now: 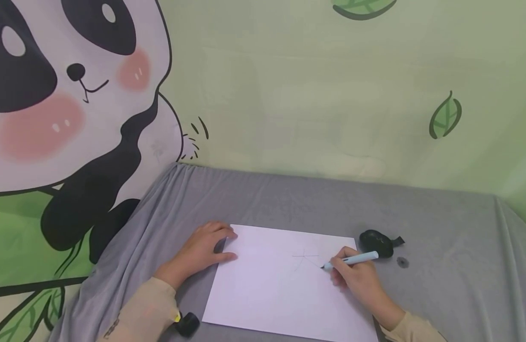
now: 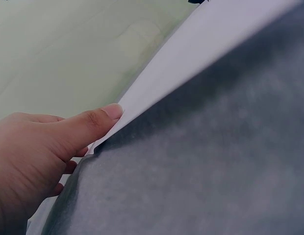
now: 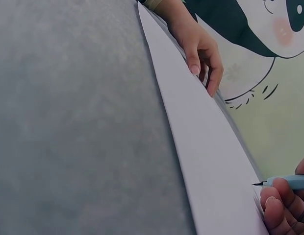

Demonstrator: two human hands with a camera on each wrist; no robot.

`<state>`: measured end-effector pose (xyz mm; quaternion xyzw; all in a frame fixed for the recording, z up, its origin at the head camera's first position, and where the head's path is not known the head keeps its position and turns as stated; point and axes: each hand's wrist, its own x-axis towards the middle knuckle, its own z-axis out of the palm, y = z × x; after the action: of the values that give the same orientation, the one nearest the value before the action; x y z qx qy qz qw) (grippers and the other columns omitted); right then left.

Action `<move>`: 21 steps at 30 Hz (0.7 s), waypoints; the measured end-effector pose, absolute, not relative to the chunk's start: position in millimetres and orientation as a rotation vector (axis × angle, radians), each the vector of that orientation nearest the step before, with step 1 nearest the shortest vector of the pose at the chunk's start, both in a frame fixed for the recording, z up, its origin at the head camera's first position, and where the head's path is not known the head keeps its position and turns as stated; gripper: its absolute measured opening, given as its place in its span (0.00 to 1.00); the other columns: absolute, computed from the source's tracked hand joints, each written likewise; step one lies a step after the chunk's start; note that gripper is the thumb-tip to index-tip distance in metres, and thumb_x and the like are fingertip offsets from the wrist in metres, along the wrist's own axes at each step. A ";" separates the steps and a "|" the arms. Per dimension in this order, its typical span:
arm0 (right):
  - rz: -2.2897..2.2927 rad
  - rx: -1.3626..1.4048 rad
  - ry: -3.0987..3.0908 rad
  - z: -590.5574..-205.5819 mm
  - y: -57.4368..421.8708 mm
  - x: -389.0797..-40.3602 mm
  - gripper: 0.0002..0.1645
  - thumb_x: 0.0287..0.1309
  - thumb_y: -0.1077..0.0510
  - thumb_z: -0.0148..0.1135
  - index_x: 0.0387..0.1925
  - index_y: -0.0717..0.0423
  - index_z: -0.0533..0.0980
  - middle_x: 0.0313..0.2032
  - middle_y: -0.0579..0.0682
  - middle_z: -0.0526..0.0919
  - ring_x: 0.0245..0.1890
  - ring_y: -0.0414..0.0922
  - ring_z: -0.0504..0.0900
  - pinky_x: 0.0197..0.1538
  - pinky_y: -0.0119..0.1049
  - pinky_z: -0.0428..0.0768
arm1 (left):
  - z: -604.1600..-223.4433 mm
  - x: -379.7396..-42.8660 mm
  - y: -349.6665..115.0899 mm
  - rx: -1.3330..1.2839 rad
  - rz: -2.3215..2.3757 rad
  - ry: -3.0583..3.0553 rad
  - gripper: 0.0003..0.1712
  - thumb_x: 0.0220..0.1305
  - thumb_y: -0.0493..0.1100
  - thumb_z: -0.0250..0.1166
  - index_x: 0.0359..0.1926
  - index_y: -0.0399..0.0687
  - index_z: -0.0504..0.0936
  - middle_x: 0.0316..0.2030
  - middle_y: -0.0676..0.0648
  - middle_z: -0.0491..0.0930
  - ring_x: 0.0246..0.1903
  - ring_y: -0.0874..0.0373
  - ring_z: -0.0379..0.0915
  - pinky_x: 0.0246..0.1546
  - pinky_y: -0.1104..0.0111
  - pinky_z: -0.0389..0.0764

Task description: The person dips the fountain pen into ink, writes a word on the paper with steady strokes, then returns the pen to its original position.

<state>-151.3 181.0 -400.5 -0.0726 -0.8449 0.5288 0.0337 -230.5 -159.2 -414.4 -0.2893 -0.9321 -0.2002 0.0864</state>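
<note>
A white sheet of paper point(image 1: 263, 294) lies on the grey cloth, with a few thin crossing and slanting lines point(image 1: 304, 256) drawn on its upper right part. My right hand point(image 1: 357, 280) grips a light blue pen point(image 1: 363, 257) between thumb and fingers. The dark tip of the pen meets the paper at the lower end of a slanting line. At the paper's upper left edge rests my left hand point(image 1: 203, 249), its thumb on the sheet and its fingers spread near the corner. In the left wrist view the thumb point(image 2: 93, 125) lies along the paper's edge.
A black rounded object point(image 1: 376, 243) with a tab sits beyond the right hand, beside a small dark round piece point(image 1: 402, 262). Near the left sleeve lies a small black object point(image 1: 187, 324). Grey cloth point(image 1: 451, 237) covers the surface, up against a panda-painted wall point(image 1: 288, 95).
</note>
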 end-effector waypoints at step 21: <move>1.588 -0.261 -2.636 -400.4 190.0 -146.7 0.08 0.61 0.63 0.57 0.28 0.64 0.72 0.18 0.50 0.78 0.15 0.40 0.75 0.20 0.29 0.76 | -412.5 -229.0 -158.7 -0.860 -0.588 -2.775 0.26 0.50 0.53 0.74 0.49 0.48 0.82 0.52 0.45 0.79 0.55 0.47 0.73 0.58 0.50 0.72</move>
<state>-146.7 190.0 -400.4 -0.0843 -0.8533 0.5139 0.0266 -229.0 -158.7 -412.5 -0.2889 -0.9326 -0.1975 0.0888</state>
